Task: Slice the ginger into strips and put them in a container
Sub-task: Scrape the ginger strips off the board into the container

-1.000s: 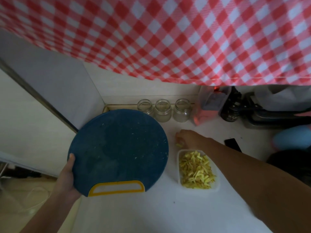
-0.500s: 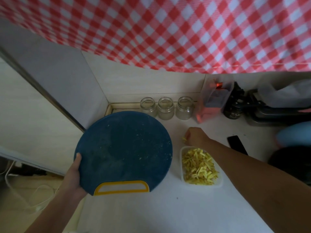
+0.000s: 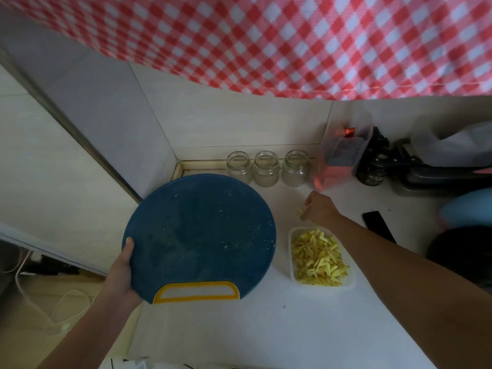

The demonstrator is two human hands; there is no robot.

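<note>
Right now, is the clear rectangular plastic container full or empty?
Filled: the clear rectangular plastic container holds a heap of yellow ginger strips covering its floor.

- One board [image 3: 199,235].
- One container [image 3: 289,251], holding ginger strips [image 3: 316,257] too many to count.
- Three jars [image 3: 266,169] in a row.
- One phone [image 3: 378,226].
- One checked cloth [image 3: 266,35].
- Two hands: left hand [image 3: 121,272], right hand [image 3: 319,209].
</note>
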